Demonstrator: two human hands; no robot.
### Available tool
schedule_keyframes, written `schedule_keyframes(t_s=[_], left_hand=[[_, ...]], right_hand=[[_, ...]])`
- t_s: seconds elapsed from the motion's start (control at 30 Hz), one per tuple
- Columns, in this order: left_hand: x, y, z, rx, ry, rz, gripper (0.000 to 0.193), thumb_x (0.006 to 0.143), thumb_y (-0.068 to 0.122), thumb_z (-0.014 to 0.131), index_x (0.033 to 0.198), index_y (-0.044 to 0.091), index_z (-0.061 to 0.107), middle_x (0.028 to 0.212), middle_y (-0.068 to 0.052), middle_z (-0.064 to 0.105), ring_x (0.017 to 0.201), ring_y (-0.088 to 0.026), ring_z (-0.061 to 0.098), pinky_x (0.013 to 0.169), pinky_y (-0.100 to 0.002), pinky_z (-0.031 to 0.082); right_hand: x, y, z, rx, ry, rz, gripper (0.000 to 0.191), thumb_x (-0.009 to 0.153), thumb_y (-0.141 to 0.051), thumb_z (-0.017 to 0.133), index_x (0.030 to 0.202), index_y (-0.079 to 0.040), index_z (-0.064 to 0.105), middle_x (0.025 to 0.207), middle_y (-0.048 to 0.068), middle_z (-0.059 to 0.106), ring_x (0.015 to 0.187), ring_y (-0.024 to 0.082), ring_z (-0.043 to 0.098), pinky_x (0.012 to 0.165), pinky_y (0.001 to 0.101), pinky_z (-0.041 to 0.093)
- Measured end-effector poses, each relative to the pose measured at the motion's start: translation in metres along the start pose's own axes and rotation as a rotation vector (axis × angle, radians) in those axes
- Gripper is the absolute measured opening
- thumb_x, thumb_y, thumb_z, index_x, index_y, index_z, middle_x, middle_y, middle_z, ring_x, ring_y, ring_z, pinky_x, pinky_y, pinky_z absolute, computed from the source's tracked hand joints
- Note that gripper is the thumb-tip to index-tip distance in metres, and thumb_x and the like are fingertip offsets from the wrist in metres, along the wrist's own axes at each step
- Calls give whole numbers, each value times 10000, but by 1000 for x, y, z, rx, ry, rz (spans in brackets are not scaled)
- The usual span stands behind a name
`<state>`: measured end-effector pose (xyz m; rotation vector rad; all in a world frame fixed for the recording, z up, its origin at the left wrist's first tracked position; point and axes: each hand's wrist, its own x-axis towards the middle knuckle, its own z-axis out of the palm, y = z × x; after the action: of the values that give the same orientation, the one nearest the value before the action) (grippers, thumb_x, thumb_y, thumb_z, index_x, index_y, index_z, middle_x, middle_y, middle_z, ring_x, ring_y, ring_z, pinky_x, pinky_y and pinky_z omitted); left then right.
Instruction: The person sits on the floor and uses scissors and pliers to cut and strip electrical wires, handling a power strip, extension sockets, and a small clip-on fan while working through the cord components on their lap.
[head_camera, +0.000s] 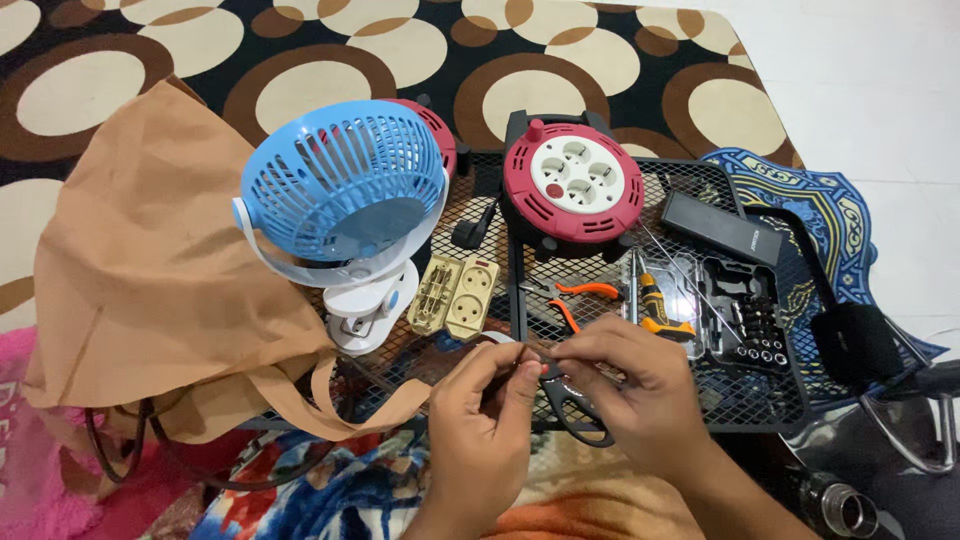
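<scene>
Near the bottom of the black wire rack (760, 400), the left hand (490, 420) and the right hand (635, 385) met, their fingertips pinched shut on a small thin thing, too tiny to tell. Black scissors (580, 410) lay just under them. Orange pliers (580, 292) sat a bit farther up, then a red cord reel (572, 187), and a blue fan (345, 185) stood to the left.

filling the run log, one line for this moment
left hand pinching small dark part | right hand pinching same part | black scissors beneath | mesh tray
</scene>
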<state>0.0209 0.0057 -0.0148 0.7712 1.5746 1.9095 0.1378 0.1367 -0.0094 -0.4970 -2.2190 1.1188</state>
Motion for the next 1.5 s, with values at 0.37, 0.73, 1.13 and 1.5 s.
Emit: schedule_keyframes(t_s=[0.37,0.73,1.13,1.5], left_hand=[[-1,-15,-9,-268,-126,-132,102,987,59,670,998,-41,685,809,38,609,710,-15,466,608,-198,389],[2,-21,-14,-327,-160,-127,101,988,60,653,989,-38,677,803,49,621,713,-14,492,621,-200,419],[36,-45,-25,25,-9,-18,205,1026,188,594,950,-2,603,664,17,503,609,-60,415,521,-267,358],[43,-72,-25,23,-86,112,246,1072,216,533,976,-10,554,701,-35,536,654,-83,463,594,-281,436]], right_hand=[[-5,17,11,496,-162,168,52,983,11,635,997,39,676,961,59,654,902,124,608,810,278,501],[-3,10,16,429,-263,249,136,1032,-83,576,960,20,627,916,39,582,861,112,532,771,275,460],[36,32,-29,-752,-232,104,348,808,-238,771,1077,-39,673,1056,157,619,1014,332,612,875,419,495],[51,74,1,-925,-313,-17,388,851,-189,690,1208,-54,622,1097,150,590,1042,341,570,925,443,467]])
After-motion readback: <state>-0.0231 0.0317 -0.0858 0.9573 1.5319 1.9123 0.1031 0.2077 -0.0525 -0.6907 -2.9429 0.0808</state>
